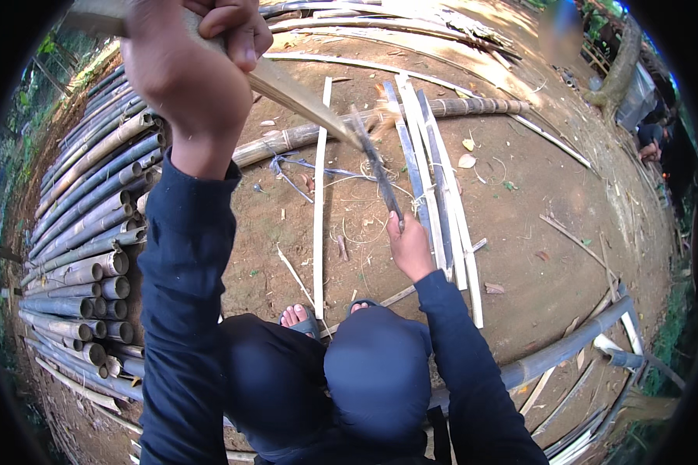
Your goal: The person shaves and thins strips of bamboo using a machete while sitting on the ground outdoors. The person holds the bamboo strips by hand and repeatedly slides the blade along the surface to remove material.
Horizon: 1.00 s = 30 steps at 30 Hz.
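My left hand (190,70) is raised at the upper left, its fingers wrapped round a pale split bamboo strip (298,99). That strip slants down toward the middle, and its far part is smeared by motion. In my right hand (409,246) is the handle of a long-bladed knife (378,170). Its dark blade points up and away, meeting or overlapping the strip's lower end; contact is hard to tell. Blurred shavings (384,116) show just beyond the blade. Several split bamboo strips (436,186) lie lengthwise beside my right hand.
A whole bamboo pole (287,141) lies crosswise ahead, under the strips. Stacked bamboo poles (93,271) fill the left side. Blue string (287,164) trails on the dirt. Another pole (551,349) lies near my right knee. Other people (650,151) are at the far right.
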Motion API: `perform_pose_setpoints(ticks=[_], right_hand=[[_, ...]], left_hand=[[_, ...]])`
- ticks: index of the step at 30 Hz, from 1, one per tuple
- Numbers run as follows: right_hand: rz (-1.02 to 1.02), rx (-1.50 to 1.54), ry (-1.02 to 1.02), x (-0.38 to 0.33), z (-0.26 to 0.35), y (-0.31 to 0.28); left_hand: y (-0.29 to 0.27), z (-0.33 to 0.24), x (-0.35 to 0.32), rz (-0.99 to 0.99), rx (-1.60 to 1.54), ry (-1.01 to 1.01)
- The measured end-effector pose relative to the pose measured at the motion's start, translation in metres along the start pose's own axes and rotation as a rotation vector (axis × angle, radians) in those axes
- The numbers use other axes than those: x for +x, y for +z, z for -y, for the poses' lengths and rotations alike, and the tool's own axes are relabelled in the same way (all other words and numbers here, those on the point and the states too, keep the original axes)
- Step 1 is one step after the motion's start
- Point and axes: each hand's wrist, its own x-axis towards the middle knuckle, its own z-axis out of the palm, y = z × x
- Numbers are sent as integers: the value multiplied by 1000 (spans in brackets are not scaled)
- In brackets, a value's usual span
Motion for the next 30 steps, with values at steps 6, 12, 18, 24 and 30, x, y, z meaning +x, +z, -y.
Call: perform_pose_setpoints(ticks=[6, 12, 18, 24, 30], right_hand=[[74, 208, -30, 6, 79, -53], [-79, 134, -47, -10, 17, 7], [145, -73, 51, 17, -6, 12], [73, 321, 1, 4, 82, -55], [-316, 783, -190, -21, 111, -71]], left_hand=[[-38, 12, 6, 5, -123, 39], [-47, 23, 6, 27, -178, -39], [-61, 7, 4, 30, 69, 72], [-86, -62, 11, 77, 152, 31], [-77, -61, 34, 276, 129, -165]])
